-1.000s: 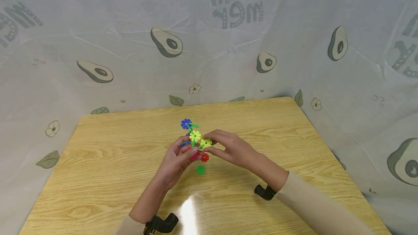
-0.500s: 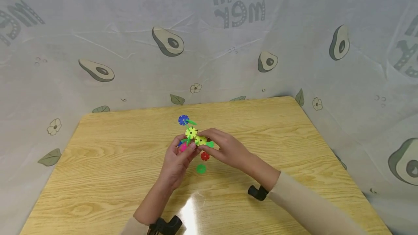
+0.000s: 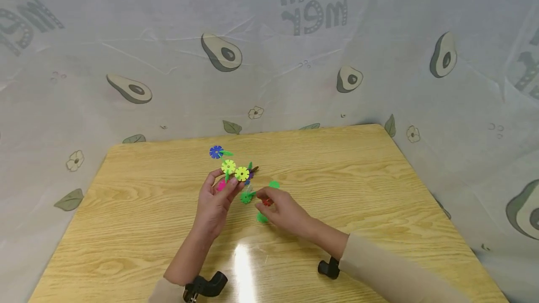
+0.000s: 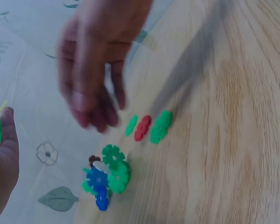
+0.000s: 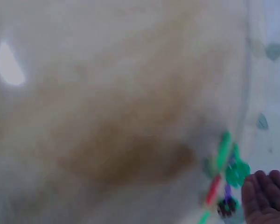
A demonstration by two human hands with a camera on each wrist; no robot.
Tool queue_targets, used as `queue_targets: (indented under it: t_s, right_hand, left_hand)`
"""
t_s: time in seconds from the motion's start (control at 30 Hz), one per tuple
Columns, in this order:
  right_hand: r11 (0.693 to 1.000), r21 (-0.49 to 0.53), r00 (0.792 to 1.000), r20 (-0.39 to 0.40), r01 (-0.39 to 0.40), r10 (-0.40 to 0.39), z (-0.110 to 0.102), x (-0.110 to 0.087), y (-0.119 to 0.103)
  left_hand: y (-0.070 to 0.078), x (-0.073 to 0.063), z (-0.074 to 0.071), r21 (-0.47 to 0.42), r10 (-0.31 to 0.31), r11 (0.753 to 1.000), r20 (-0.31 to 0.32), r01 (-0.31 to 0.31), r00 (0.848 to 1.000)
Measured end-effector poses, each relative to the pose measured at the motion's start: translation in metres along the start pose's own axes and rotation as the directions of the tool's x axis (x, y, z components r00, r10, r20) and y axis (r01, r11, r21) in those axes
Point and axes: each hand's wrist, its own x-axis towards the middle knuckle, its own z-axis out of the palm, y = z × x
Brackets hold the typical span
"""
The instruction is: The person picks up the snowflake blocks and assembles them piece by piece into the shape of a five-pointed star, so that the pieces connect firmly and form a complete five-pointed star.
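My left hand [image 3: 214,205] holds a joined structure of notched plastic discs between thumb and fingers. Two yellow discs [image 3: 242,174] face up in it, a blue disc [image 3: 216,152] stands out at its far end, and a pink disc [image 3: 221,185] shows beside the fingers. My right hand [image 3: 284,209] hovers low over the table with loosely bent fingers. Just by its fingertips is a red disc [image 3: 267,203], with one green disc [image 3: 262,218] nearer and another green disc [image 3: 274,184] farther. The left wrist view shows nothing in the right hand [image 4: 95,70].
A second joined cluster of green, blue, white and brown discs [image 4: 107,175] sits between the hands, partly hidden by the held structure in the head view. The wooden table [image 3: 358,167] meets a patterned cloth backdrop [image 3: 273,60] at its far edge.
My right hand has left the yellow disc and moved down toward the loose discs. My left hand has shifted left with the structure, uncovering a green disc of the second cluster.
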Motion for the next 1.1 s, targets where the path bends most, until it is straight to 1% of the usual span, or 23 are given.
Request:
queue_targets:
  t_s: [0.07,0.13,0.33,0.53,0.7,0.87,1.0,1.1]
  right_hand:
    - [0.999,-0.031,0.997,0.063,-0.034,0.036,0.01,-0.002,0.001]
    - [0.996,-0.07,0.995,0.084,-0.05,0.056,0.017,-0.001,0.003]
    - [0.988,-0.141,0.997,0.033,-0.071,0.077,0.025,0.012,0.01]
    - [0.975,-0.21,0.996,0.013,-0.078,0.083,0.026,0.03,0.02]
    - [0.955,-0.293,0.999,0.006,-0.043,0.047,0.028,0.043,0.023]
    - [0.919,-0.395,1.0,-0.009,-0.022,0.02,0.031,0.052,0.024]
    - [0.9,-0.435,1.0,-0.02,0.003,-0.013,0.032,0.055,0.026]
    - [0.897,-0.441,0.999,-0.029,0.023,-0.039,0.031,0.057,0.026]
  left_hand:
    - [0.0,0.0,-0.003,-0.006,-0.002,1.0,-0.004,0.002,1.0]
    - [0.0,0.001,-0.005,-0.007,-0.001,1.0,-0.004,0.001,1.0]
    - [-0.001,0.002,-0.006,-0.004,-0.004,1.0,-0.009,0.004,1.0]
    - [-0.002,0.003,-0.005,-0.009,-0.002,1.0,-0.006,0.002,1.0]
    - [-0.002,0.004,-0.004,-0.017,0.0,1.0,-0.019,0.0,1.0]
    - [-0.004,0.005,-0.003,-0.023,0.005,1.0,-0.023,-0.006,1.0]
    - [-0.007,0.006,-0.002,-0.025,0.006,1.0,-0.028,-0.006,1.0]
    - [-0.007,0.006,-0.001,-0.02,0.005,1.0,-0.03,-0.006,1.0]
